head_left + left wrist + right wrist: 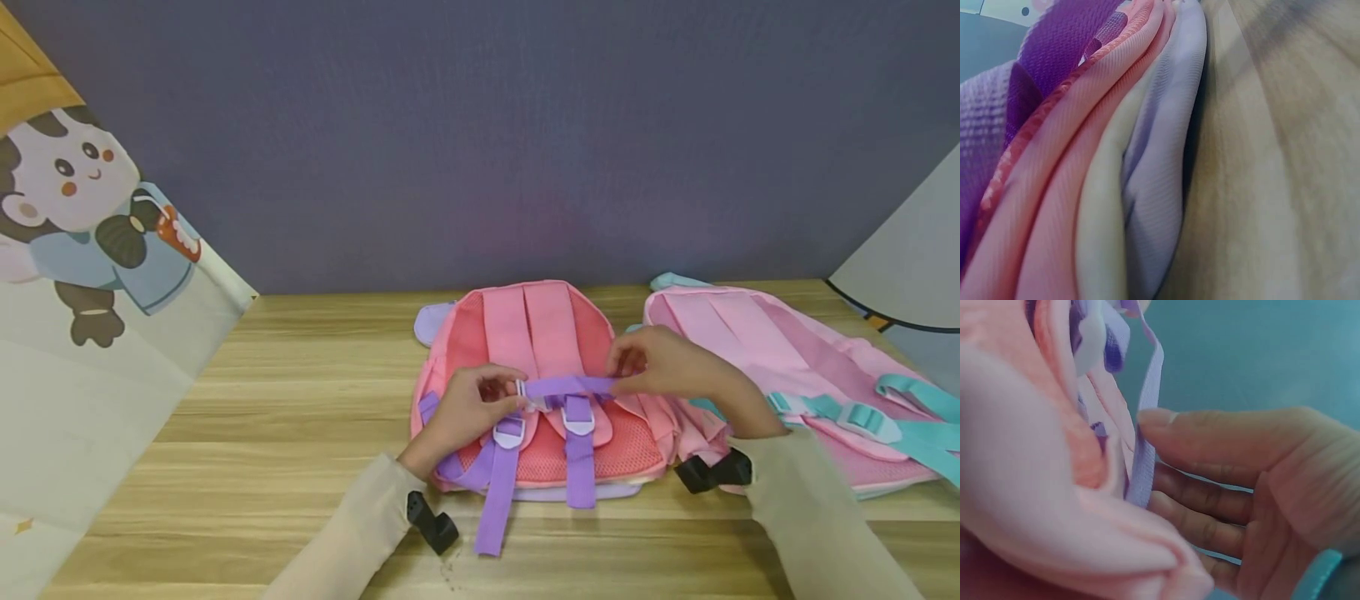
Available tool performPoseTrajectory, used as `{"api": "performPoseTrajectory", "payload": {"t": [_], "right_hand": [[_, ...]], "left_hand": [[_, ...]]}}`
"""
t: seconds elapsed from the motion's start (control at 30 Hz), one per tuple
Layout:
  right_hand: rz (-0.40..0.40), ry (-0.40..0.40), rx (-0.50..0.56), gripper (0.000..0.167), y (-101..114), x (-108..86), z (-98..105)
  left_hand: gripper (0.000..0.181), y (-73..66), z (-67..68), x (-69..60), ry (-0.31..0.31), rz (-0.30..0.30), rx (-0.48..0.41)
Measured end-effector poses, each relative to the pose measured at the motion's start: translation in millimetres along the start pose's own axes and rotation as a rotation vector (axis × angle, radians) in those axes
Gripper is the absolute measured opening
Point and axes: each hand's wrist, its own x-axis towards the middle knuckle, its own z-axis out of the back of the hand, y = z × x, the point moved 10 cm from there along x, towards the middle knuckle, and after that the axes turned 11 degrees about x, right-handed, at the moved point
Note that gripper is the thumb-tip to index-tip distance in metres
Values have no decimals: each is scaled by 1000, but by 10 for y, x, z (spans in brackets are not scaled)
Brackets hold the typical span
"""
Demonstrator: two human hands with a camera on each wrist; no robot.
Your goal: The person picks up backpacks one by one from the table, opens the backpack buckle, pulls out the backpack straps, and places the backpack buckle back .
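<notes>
A coral-pink backpack (465, 333) lies on the table with its shoulder straps facing up. Across its middle runs a purple webbing strap (566, 386) with a white buckle (521, 390) at its left end. My left hand (472, 404) pinches that buckle between thumb and fingers. With thumb against fingers, my right hand (660, 362) holds the strap's right part; the right wrist view shows the thumb on the purple webbing (1149, 387). Two purple strap tails (495, 500) hang toward the front edge. In the left wrist view only the bag's layered side (1104, 187) shows, not the hand.
A lighter pink backpack (750, 325) with teal straps (870, 417) lies at the right, beside the first bag. Behind the wooden table (300, 400) stands a dark blue-grey wall (480, 150). A cartoon-printed sheet (97, 217) covers the left side.
</notes>
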Motion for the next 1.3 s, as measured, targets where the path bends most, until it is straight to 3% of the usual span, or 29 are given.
{"api": "performPoseTrajectory", "payload": {"t": [0.33,0.6,0.9,1.3], "right_hand": [[76,-98,-89,21,196,58,-47],[141,-188,-37,32,372,134,-214],[114,-157,48,40,411,204,-529],[154,-217,-14,37,432,237,-636]], "left_hand": [[24,4,-16,-4,5,-12,14],[24,-15,-11,-1,-7,-35,24],[25,-41,2,-5,-1,-41,23],[25,-18,20,-6,-22,-53,20]]}}
